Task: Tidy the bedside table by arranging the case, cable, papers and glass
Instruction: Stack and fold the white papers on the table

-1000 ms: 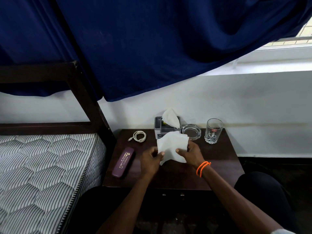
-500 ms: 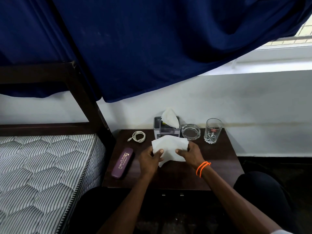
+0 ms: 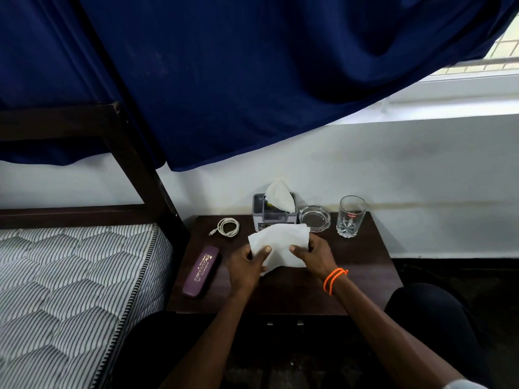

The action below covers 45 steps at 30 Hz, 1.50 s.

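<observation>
A white paper tissue (image 3: 278, 242) is held over the middle of the dark wooden bedside table (image 3: 362, 279). My left hand (image 3: 247, 265) pinches its left edge and my right hand (image 3: 314, 255) pinches its right edge, thumbs on top. A purple case (image 3: 200, 271) with gold lettering lies near the table's left edge. A coiled white cable (image 3: 228, 227) rests at the back left. A clear drinking glass (image 3: 350, 217) stands upright at the back right.
A grey tissue box (image 3: 273, 213) with a tissue sticking out stands at the back, next to a glass ashtray (image 3: 314, 219). A striped mattress (image 3: 70, 282) and dark bed frame (image 3: 134, 164) lie left. A blue curtain (image 3: 252, 66) hangs overhead.
The tissue has come down lower and flatter between my hands, and my thumbs have moved closer together on it. The other objects have not moved.
</observation>
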Each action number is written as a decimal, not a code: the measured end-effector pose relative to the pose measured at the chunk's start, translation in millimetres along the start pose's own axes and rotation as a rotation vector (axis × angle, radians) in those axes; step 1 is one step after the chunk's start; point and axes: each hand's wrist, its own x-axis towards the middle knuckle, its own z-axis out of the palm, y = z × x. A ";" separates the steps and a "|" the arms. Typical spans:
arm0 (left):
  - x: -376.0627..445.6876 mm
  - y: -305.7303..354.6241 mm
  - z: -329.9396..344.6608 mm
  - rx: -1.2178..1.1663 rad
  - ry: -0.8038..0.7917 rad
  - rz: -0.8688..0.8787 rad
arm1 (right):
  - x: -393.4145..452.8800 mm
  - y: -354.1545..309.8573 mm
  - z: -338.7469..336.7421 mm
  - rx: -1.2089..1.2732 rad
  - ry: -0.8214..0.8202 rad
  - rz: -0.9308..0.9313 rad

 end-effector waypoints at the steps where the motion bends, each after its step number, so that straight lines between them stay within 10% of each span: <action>1: -0.1 -0.4 -0.3 0.026 0.004 0.011 | 0.1 1.1 0.2 -0.005 -0.003 -0.002; 25: 1.1 4.5 -0.9 0.067 0.048 0.065 | 1.9 -0.1 3.9 -0.074 0.047 0.007; 37: 0.7 1.9 -7.5 0.498 0.036 0.027 | -0.4 3.3 3.6 -0.289 0.039 0.008; 45: 1.3 4.2 -7.2 0.278 0.023 -0.062 | -1.1 -5.8 -1.0 -0.220 0.090 0.021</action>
